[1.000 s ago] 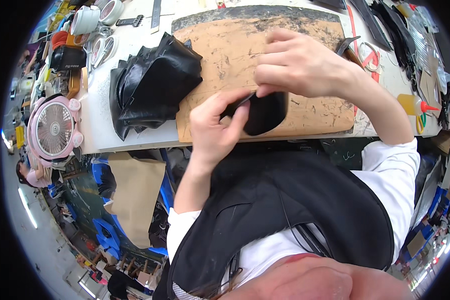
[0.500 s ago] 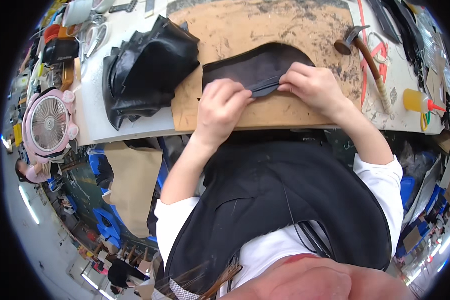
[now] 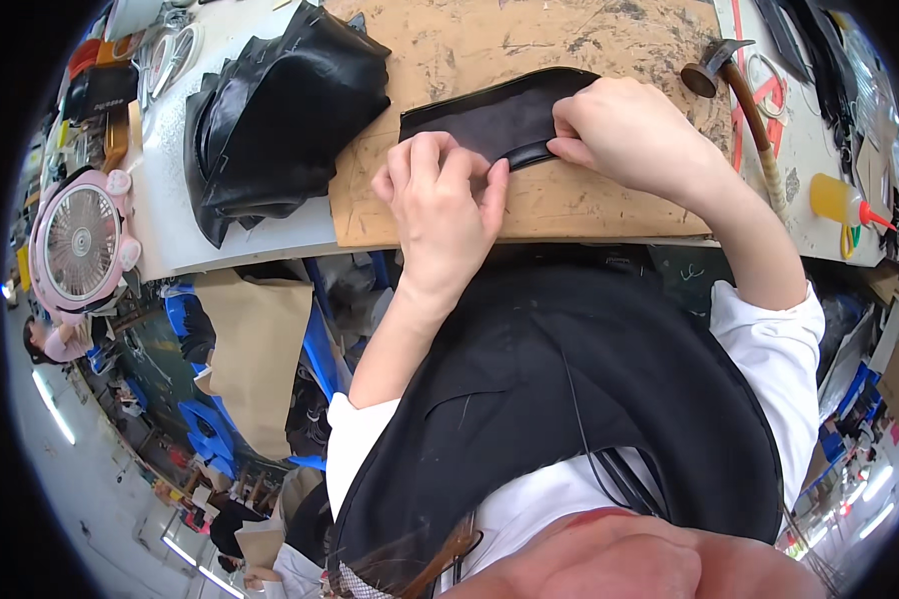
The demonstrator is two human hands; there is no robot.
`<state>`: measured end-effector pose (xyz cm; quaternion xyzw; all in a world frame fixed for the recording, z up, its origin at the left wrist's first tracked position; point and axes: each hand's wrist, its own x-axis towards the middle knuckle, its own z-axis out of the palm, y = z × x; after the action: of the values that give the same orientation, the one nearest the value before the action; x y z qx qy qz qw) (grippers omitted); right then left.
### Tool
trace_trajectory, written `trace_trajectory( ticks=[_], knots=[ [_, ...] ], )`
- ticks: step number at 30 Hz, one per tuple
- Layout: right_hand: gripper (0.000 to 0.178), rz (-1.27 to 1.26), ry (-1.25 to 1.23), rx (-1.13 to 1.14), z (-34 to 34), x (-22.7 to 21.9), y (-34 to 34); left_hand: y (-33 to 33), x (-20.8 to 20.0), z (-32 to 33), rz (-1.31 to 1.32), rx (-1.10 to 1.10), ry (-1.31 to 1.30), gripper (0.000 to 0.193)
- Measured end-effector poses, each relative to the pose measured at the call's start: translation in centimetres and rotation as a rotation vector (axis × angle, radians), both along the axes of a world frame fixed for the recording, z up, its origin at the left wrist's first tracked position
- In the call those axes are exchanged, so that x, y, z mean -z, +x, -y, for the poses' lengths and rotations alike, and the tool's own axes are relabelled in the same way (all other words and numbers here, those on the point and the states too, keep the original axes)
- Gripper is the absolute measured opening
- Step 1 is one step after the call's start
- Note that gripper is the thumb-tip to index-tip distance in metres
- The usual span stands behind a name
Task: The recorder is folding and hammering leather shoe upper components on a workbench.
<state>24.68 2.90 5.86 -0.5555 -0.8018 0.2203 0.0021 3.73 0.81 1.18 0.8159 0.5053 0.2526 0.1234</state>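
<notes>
A black leather piece (image 3: 514,112) lies on the brown work board in front of me, its dull dark side up. Along its near edge a narrow shiny strip is folded over. My left hand (image 3: 438,200) is closed on that edge near its left part, thumb pressed against the fold. At the right end, my right hand (image 3: 637,130) pinches the edge between thumb and bent fingers; the hand covers that corner. Left of the board edge, a stack of black leather pieces (image 3: 290,115) rests partly on the board, near my left hand.
The brown board (image 3: 430,50) shows dark stains. A hammer (image 3: 744,95) with a wooden handle lies to its right, near a yellow bottle (image 3: 835,200) with a red nozzle. A pink fan (image 3: 82,240) stands at far left. Below the table sits a brown sheet (image 3: 255,359).
My left hand has shifted slightly left with its fingers more spread. My right hand has moved up over the right corner. The near edge now shows a shiny folded strip.
</notes>
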Motion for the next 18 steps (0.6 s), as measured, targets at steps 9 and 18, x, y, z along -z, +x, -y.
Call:
trace_trajectory(
  ticks=[9, 18],
  knots=[
    [0.029, -0.136, 0.218, 0.117, 1.8, -0.6, 1.0, 0.3, 1.2, -0.6, -0.019, -0.038, 0.135, 0.034],
    [0.041, -0.166, 0.162, 0.853, 5.2, 4.2, 16.3, -2.6, 1.3, -0.5, 0.178, 0.038, 0.141, 0.018]
  ],
)
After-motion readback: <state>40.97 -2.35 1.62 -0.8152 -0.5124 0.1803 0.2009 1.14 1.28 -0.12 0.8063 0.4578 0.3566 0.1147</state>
